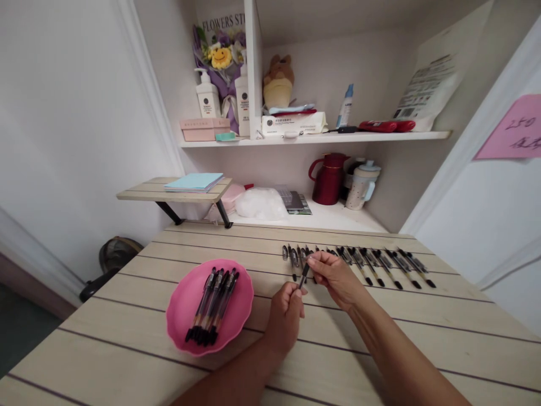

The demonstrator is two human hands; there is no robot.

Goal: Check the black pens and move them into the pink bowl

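Together, black-tipped pens point(211, 304), inside a scalloped pink dish point(181, 316)

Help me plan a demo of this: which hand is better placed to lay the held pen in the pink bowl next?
Probably the left hand: it grips the pen lower down and is nearer the pink bowl. The right hand, at the pen's dark upper end, is farther away.

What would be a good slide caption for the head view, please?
Left hand and right hand hold a slim dark pen beside a round scalloped pink bowl of black-capped clear pens.
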